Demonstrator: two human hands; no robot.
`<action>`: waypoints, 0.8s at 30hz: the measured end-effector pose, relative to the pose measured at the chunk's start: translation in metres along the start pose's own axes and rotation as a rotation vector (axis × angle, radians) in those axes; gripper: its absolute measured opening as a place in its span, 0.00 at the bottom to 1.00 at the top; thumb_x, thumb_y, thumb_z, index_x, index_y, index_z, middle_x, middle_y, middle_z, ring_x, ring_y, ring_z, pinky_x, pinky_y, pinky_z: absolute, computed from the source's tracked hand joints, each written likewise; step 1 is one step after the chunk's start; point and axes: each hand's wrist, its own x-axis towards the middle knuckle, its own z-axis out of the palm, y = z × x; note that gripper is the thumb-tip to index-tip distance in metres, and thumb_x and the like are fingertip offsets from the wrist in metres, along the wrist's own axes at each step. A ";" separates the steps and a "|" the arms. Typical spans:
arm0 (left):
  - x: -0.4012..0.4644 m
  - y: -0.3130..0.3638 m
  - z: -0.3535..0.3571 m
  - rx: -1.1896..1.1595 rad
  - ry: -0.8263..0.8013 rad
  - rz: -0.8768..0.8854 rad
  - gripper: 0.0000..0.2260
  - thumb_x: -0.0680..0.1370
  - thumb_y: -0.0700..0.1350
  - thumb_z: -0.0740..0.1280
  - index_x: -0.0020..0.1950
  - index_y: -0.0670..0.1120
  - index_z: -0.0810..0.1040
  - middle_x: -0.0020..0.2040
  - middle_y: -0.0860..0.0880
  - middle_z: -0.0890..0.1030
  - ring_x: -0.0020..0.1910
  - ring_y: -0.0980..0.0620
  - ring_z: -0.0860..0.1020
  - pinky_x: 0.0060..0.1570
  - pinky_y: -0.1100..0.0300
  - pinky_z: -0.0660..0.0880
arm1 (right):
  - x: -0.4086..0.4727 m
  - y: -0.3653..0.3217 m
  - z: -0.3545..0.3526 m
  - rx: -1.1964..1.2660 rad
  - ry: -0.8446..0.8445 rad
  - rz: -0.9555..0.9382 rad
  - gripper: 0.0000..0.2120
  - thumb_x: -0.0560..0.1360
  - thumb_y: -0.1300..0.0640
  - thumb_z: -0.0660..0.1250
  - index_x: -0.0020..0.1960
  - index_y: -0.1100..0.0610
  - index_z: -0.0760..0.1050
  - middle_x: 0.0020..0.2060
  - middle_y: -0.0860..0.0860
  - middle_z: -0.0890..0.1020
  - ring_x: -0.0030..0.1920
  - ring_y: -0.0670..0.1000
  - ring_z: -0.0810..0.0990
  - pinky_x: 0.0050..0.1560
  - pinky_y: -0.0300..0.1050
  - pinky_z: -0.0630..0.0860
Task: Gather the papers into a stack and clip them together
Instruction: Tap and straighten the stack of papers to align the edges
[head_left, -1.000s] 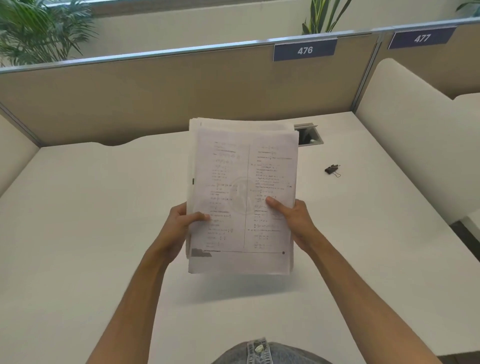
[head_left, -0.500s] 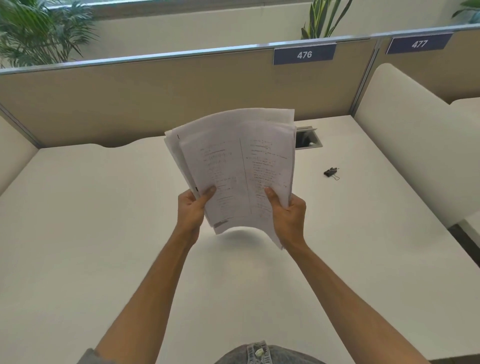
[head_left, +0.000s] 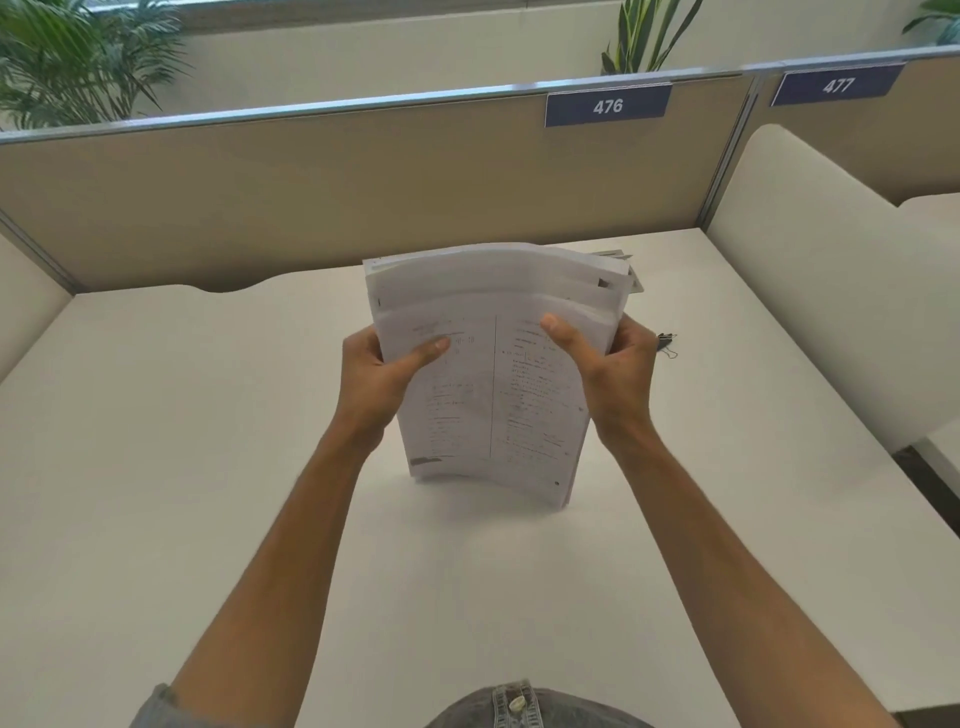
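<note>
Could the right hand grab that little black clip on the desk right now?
Probably not yet: the right hand is gripping the papers. The binder clip lies just beyond it on bare desk, so once freed, nothing seems to block it.

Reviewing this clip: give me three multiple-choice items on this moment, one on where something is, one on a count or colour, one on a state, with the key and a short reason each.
1. Where is the binder clip?
A. On the desk, just past the right hand
B. Clamped on the papers
C. In the left hand

2. How many numbered blue signs hang on the partition?
A. One
B. Two
C. Four

3. How is the paper stack held?
A. Lying flat on the desk
B. Upright, bottom edge at the desk, gripped on both sides
C. Hanging from one hand

Answers:
1. A, the small black clip lies on the desk beside the right hand, touching nothing.
2. B, sign 476 and sign 477 are the only two.
3. B, the left hand and right hand grip its side edges while it stands on end.
</note>
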 end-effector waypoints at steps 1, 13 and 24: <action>0.002 0.005 -0.001 -0.003 -0.012 0.014 0.08 0.72 0.40 0.75 0.49 0.51 0.84 0.45 0.54 0.87 0.45 0.50 0.85 0.43 0.55 0.82 | 0.001 -0.003 0.000 0.002 -0.009 -0.006 0.10 0.70 0.58 0.75 0.48 0.61 0.82 0.41 0.57 0.84 0.38 0.48 0.84 0.35 0.40 0.80; -0.020 -0.055 -0.004 -0.056 -0.097 -0.290 0.09 0.72 0.43 0.74 0.48 0.56 0.86 0.50 0.50 0.86 0.56 0.39 0.81 0.54 0.39 0.79 | -0.026 0.049 -0.007 -0.082 -0.093 0.217 0.05 0.74 0.59 0.73 0.46 0.50 0.83 0.40 0.44 0.86 0.39 0.44 0.85 0.36 0.37 0.80; -0.033 -0.078 0.004 -0.048 -0.021 -0.311 0.06 0.77 0.45 0.70 0.49 0.56 0.85 0.48 0.53 0.86 0.53 0.47 0.82 0.52 0.48 0.81 | -0.036 0.076 -0.005 -0.062 -0.025 0.259 0.02 0.75 0.56 0.73 0.44 0.50 0.83 0.42 0.49 0.86 0.45 0.55 0.84 0.41 0.43 0.83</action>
